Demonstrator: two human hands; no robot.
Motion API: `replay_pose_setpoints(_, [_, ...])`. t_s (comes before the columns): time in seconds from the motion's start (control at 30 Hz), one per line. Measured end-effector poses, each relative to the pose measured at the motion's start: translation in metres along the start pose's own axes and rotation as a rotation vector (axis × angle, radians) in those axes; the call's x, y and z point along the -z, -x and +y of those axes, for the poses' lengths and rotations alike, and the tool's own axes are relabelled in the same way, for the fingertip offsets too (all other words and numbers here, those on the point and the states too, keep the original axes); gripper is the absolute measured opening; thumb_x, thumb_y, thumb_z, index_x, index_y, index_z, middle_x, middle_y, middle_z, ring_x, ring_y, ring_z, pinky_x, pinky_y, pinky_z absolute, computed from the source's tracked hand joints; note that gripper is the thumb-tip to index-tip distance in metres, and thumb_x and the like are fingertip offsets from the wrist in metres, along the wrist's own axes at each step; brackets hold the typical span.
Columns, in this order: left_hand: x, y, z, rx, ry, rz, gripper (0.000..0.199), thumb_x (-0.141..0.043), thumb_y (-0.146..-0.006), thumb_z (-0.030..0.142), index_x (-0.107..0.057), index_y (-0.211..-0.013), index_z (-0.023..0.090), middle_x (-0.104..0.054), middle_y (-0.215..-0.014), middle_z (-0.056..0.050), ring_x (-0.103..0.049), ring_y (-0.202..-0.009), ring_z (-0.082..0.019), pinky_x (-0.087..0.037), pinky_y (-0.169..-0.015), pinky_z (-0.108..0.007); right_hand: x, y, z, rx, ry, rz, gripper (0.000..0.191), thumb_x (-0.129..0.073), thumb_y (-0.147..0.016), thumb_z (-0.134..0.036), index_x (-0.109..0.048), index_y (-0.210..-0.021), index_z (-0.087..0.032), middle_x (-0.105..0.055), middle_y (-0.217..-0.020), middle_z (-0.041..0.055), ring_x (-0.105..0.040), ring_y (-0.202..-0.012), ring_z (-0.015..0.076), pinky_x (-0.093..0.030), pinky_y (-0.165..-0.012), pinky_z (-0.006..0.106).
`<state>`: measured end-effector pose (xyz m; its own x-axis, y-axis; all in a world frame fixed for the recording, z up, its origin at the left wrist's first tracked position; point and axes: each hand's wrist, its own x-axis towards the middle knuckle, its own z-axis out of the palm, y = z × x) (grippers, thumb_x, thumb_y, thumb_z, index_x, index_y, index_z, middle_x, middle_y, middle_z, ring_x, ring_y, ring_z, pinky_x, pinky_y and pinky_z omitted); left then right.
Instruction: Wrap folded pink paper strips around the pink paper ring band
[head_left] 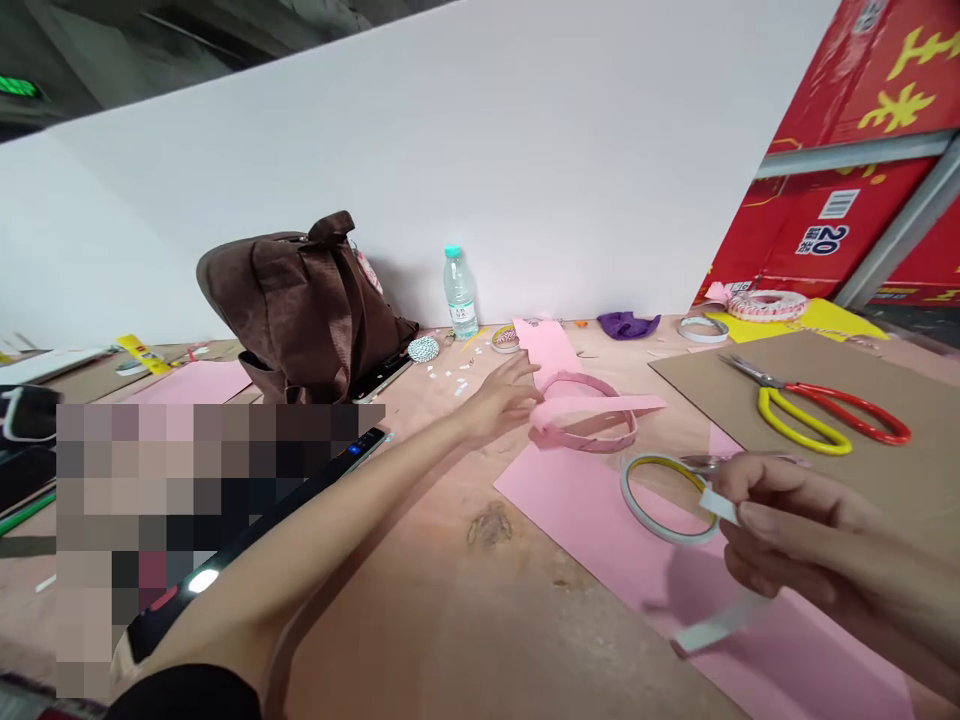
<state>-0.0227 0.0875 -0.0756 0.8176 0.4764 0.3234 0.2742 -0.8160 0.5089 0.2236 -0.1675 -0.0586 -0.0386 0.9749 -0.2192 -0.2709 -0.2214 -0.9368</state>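
Hands apart. Right hand (795, 530) pinches a tape roll (625, 490) at 3 o'clock; open left hand (499, 400) sits just beside a pink paper band (592, 408) at 12 o'clock.

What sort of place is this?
Probably a craft workspace: a wooden table holds a pink paper sheet, a looped pink paper band, a roll of tape, and yellow-and-red-handled scissors on cardboard.

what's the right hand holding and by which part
The right hand pinches the white free end of a tape roll, so the roll hangs from that strip.
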Motion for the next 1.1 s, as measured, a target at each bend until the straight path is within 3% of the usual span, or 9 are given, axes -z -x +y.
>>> replay_pose_setpoints(0.07, [0.001, -0.004, 0.012, -0.017, 0.097, -0.016, 0.013, -0.073, -0.076, 0.028, -0.069, -0.084, 0.019, -0.054, -0.135, -0.010, -0.025, -0.142, -0.031, -0.017, -0.115, -0.049, 0.001, -0.006, -0.010, 0.019, -0.012, 0.033, 0.032, -0.082, -0.068, -0.042, -0.059, -0.078, -0.022, -0.041, -0.059, -0.0044, -0.040, -0.052, 0.0087, -0.037, -0.049, 0.019])
replay_pose_setpoints(0.13, [0.003, -0.003, 0.031, -0.007, 0.213, -0.014, 0.016, -0.064, -0.085, 0.033, -0.065, -0.087, 0.018, -0.061, -0.124, -0.012, -0.040, -0.133, -0.028, -0.031, -0.108, -0.045, 0.001, -0.013, -0.024, 0.052, -0.031, 0.043, 0.032, -0.081, -0.070, -0.042, -0.058, -0.074, -0.020, -0.037, -0.055, -0.0046, -0.035, -0.050, 0.0081, -0.035, -0.049, 0.020])
replay_pose_setpoints(0.23, [0.004, 0.002, 0.062, 0.045, 0.394, -0.013, 0.025, -0.044, -0.095, 0.036, -0.056, -0.104, 0.015, -0.067, -0.095, -0.011, -0.063, -0.095, -0.020, -0.047, -0.085, -0.036, 0.001, -0.024, -0.047, 0.102, -0.002, 0.036, 0.028, -0.076, -0.077, -0.038, -0.057, -0.072, -0.019, -0.039, -0.059, -0.0036, -0.034, -0.052, 0.0074, -0.032, -0.050, 0.019])
replay_pose_setpoints(0.4, [0.004, 0.011, 0.103, 0.150, 0.651, -0.085, 0.019, -0.045, -0.090, 0.028, -0.052, -0.100, 0.014, -0.057, -0.074, -0.001, -0.055, -0.064, -0.012, -0.044, -0.061, -0.027, 0.007, -0.041, -0.065, 0.098, 0.195, -0.156, 0.024, -0.074, -0.080, -0.033, -0.058, -0.074, -0.016, -0.039, -0.060, -0.0046, -0.033, -0.053, 0.0060, -0.029, -0.050, 0.019])
replay_pose_setpoints(0.57, [0.007, 0.017, 0.125, 0.320, 0.962, -0.095, 0.011, -0.051, -0.077, 0.019, -0.052, -0.087, 0.016, -0.050, -0.069, 0.003, -0.047, -0.062, -0.010, -0.038, -0.061, -0.026, 0.002, -0.042, -0.065, -0.038, 0.148, -0.306, 0.021, -0.073, -0.081, -0.033, -0.061, -0.085, -0.016, -0.037, -0.058, -0.0059, -0.028, -0.049, 0.0047, -0.029, -0.049, 0.019])
replay_pose_setpoints(0.67, [0.007, 0.019, 0.131, 0.311, 0.866, -0.048, 0.015, -0.058, -0.080, 0.030, -0.056, -0.085, 0.016, -0.048, -0.070, 0.003, -0.044, -0.064, -0.011, -0.035, -0.060, -0.025, -0.005, -0.039, -0.067, -0.023, 0.135, -0.230, 0.022, -0.074, -0.079, -0.034, -0.064, -0.087, -0.016, -0.035, -0.053, -0.0073, -0.026, -0.046, 0.0042, -0.029, -0.047, 0.019])
replay_pose_setpoints(0.8, [0.002, 0.022, 0.136, 0.313, 0.635, 0.033, 0.031, -0.066, -0.079, 0.042, -0.063, -0.095, 0.016, -0.048, -0.075, 0.002, -0.041, -0.066, -0.011, -0.033, -0.060, -0.024, -0.015, -0.035, -0.065, 0.023, 0.169, -0.134, 0.024, -0.078, -0.075, -0.036, -0.064, -0.078, -0.016, -0.046, -0.058, -0.0038, -0.039, -0.049, 0.0052, -0.032, -0.048, 0.018])
replay_pose_setpoints(1.0, [-0.002, 0.029, 0.148, 0.296, 0.407, 0.104, 0.032, -0.069, -0.079, 0.044, -0.067, -0.100, 0.020, -0.051, -0.073, 0.002, -0.038, -0.064, -0.011, -0.031, -0.057, -0.023, -0.020, -0.033, -0.060, 0.121, 0.213, 0.063, 0.031, -0.081, -0.067, -0.041, -0.063, -0.069, -0.015, -0.046, -0.056, -0.0029, -0.039, -0.048, 0.0049, -0.028, -0.043, 0.016])
replay_pose_setpoints(1.1, [-0.001, 0.031, 0.153, 0.217, 0.361, 0.094, 0.031, -0.067, -0.081, 0.041, -0.068, -0.105, 0.022, -0.058, -0.079, 0.000, -0.043, -0.066, -0.011, -0.034, -0.057, -0.022, -0.019, -0.032, -0.059, 0.104, 0.228, 0.074, 0.030, -0.082, -0.063, -0.039, -0.063, -0.067, -0.016, -0.048, -0.058, -0.0024, -0.038, -0.048, 0.0053, -0.030, -0.043, 0.016])
